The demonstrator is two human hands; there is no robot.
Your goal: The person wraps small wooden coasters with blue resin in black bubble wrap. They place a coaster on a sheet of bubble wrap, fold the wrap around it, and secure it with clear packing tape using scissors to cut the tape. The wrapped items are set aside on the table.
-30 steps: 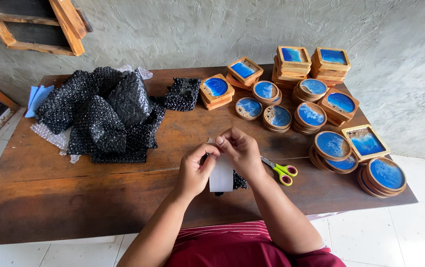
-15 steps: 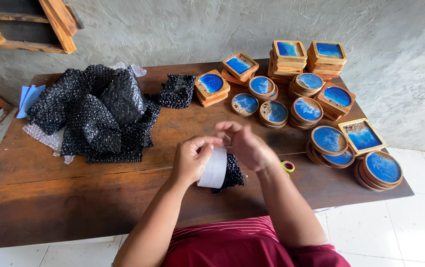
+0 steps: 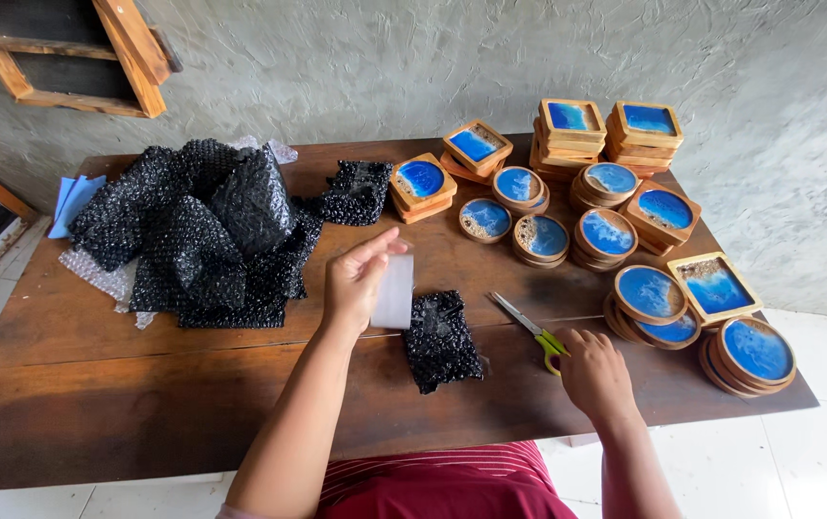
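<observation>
1. My left hand (image 3: 354,284) is up over the middle of the wooden table (image 3: 96,404). It pinches a white roll of tape (image 3: 394,291) between my thumb and fingers.
2. My right hand (image 3: 594,370) rests near the front edge of the table. My fingers touch the green and yellow handles of the scissors (image 3: 531,330). I cannot tell if I grip them yet. The blades point toward the middle of the table.
3. A small bundle in black bubble wrap (image 3: 441,338) lies flat between my two hands, just beside the tape.
4. A big pile of black bubble wrap (image 3: 192,231) sits on the left part of the table. One more small black wrapped bundle (image 3: 356,190) lies near the back edge.
5. A bit of clear bubble wrap (image 3: 96,274) and some blue paper (image 3: 72,199) poke out by the left edge.
6. Lots of wooden coasters with blue tops (image 3: 605,231) fill the right side. Some are round and some are square. Many are stacked, with the tallest stacks at the back right corner.
</observation>
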